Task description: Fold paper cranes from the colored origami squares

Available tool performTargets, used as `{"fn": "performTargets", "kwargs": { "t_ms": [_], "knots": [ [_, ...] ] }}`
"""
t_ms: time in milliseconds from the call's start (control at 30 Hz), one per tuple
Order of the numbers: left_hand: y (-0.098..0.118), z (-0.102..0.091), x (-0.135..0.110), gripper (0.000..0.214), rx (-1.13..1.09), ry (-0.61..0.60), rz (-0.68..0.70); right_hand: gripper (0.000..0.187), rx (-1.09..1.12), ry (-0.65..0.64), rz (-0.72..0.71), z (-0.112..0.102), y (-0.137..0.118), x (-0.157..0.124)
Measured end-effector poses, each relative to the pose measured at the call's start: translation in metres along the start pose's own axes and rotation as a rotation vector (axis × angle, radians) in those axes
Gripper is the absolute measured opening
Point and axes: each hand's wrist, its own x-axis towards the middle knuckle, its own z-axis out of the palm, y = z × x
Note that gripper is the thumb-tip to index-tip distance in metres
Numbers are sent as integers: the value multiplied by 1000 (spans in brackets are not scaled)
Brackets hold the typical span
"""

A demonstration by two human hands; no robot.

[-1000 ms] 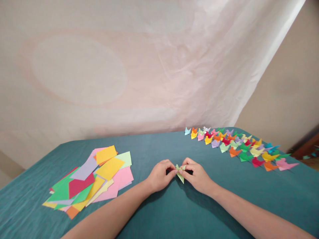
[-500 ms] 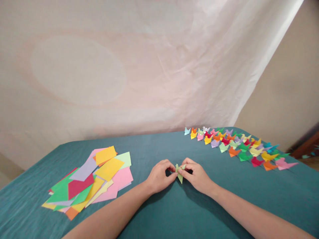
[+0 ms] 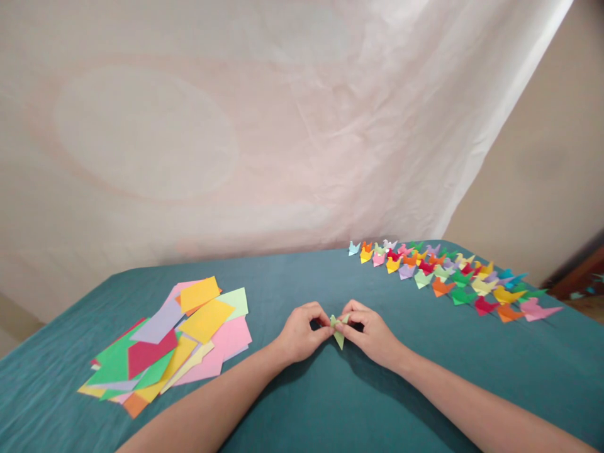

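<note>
hands: 2, left hand [image 3: 299, 335] and right hand [image 3: 374, 335]. pale green folded piece [image 3: 338, 338]: 1. flat coloured sheets [image 3: 165, 340]: overlapped, roughly 15. small folded paper figures [image 3: 448, 277]: roughly 35.

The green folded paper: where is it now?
Head view, low centre: the green folded paper is pinched between the left hand and right hand, over the teal tablecloth, right of the loose sheets.

Table [image 3: 292, 277] across lower frame. Sheet pile [image 3: 174, 336] on it, lower left. Folded figures [image 3: 448, 277] in rows at right, toward far edge. Folded piece [image 3: 338, 328] at centre, pinched between left hand [image 3: 302, 333] and right hand [image 3: 372, 336]. Backdrop [image 3: 236, 126] behind table.
</note>
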Motion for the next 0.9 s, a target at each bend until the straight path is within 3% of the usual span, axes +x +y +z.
{"fn": "performTargets", "kwargs": {
  "t_ms": [167,367,900],
  "knots": [
    [-2,2,0,9,38,28,9,22,4,10,8,1,3,0],
    [-5,4,0,7,-2,34,3,28,6,83,24,0,7,2],
    [1,2,-1,13,-46,122,62,27,14,6,-6,-2,1,1]
  ]
}}
